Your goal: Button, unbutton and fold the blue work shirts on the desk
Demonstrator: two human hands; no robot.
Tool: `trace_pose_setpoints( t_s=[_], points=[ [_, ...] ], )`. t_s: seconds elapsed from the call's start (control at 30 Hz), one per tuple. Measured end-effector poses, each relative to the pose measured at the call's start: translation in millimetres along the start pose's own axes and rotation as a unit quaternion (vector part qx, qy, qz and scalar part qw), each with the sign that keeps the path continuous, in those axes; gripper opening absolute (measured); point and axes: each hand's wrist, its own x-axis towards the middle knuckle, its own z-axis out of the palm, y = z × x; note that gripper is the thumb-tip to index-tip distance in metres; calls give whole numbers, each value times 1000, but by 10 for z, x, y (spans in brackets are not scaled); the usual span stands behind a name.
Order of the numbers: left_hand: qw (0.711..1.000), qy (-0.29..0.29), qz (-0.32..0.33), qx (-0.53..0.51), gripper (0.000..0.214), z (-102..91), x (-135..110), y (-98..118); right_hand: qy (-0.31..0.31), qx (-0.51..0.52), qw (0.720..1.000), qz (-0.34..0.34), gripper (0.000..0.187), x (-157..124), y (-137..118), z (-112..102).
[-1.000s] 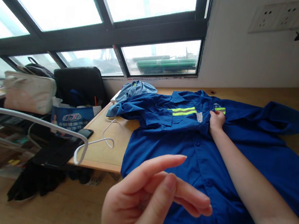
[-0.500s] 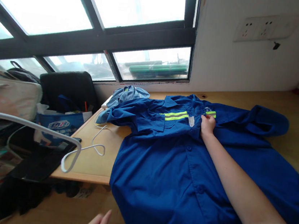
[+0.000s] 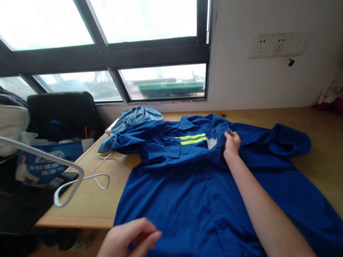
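Note:
A blue work jacket (image 3: pixel 169 195) lies spread front-up on the table, its collar toward the window and its lower part near me. Across the chest runs a yellow-and-grey reflective stripe (image 3: pixel 192 138). My right hand (image 3: pixel 232 145) pinches the front opening edge at chest height, beside a pale patch inside. Below that hand the front is closed, with buttons (image 3: pixel 208 176) showing along the placket. My left hand (image 3: pixel 134 240) hovers over the lower left of the jacket, thumb and fingers curled together with nothing visible in them.
Beyond the left sleeve lies a crumpled light-blue garment (image 3: pixel 135 118). A white cable (image 3: pixel 101 178) loops over the wooden table (image 3: pixel 83 205). A white curved tube (image 3: pixel 72 170) juts in at left, before a blue bag (image 3: pixel 48 163) and a black chair (image 3: pixel 64 111). Wall sockets (image 3: pixel 280 44) are above.
My left hand has risen from the bottom edge to over the jacket. My right hand keeps its grip on the front edge. The view has turned slightly right.

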Motion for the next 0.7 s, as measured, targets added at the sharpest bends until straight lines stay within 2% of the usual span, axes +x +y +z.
trace_pose_setpoints(
  t_s=[0.03,0.1,0.17,0.27,0.33,0.43,0.53,0.63,0.7],
  points=[
    [999,-19,24,-18,25,119,250,136,-14,33,999,9,25,-9,-69,0],
    [995,-9,71,-72,28,403,837,334,-43,90,995,22,27,-32,-206,-6],
    [984,19,106,-145,15,714,1463,421,-56,117,991,14,27,-49,-310,-18],
    [960,83,162,-212,46,1105,2249,379,-57,141,988,-8,25,-34,-369,-37],
    [961,71,180,-196,41,1249,2568,282,-65,151,986,-26,24,-9,-364,-45],
    [966,25,160,-199,27,1278,2755,125,-88,117,986,-74,22,-32,-384,-38],
    [949,0,123,-291,25,1192,2757,38,-86,-17,974,-207,21,-215,-512,-18],
    [919,6,93,-382,24,1110,2737,21,-107,-166,909,-367,22,-516,-655,-19],
    [903,-7,63,-426,26,1077,2744,15,-186,-242,853,-424,22,-690,-658,-46]
  ],
)
